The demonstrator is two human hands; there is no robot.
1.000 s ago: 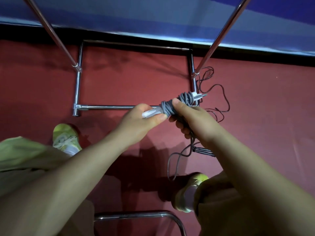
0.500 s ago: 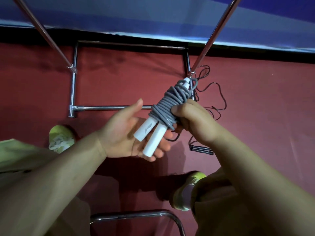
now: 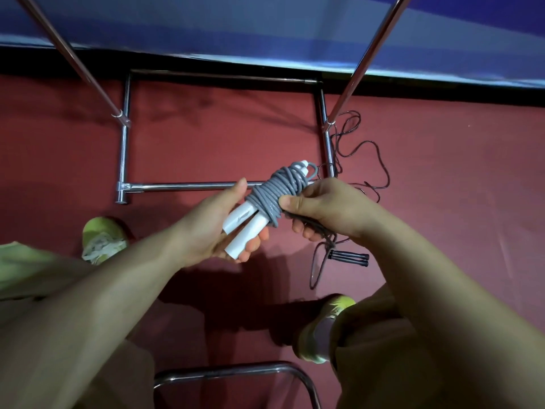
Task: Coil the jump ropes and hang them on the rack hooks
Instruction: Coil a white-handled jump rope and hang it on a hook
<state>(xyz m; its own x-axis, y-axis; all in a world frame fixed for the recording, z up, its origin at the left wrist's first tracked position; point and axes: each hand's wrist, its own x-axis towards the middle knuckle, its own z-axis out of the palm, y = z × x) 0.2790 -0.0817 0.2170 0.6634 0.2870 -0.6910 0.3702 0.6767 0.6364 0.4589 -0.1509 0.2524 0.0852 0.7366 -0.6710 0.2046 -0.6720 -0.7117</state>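
The grey rope [image 3: 277, 191] is wound round its white handles [image 3: 246, 228], cradled in the left hand [image 3: 218, 228] and pinched by the right hand [image 3: 321, 208], unhung; the black rope [image 3: 358, 160] sprawls loose by the rack [image 3: 188, 186].

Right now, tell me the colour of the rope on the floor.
Black rope, head view.

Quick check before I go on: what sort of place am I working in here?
Probably a gym or sports storage corner, though that is a guess. A chrome rack frame stands on red floor covering, a blue padded mat or wall runs behind it, and a black jump rope lies loose on the floor.
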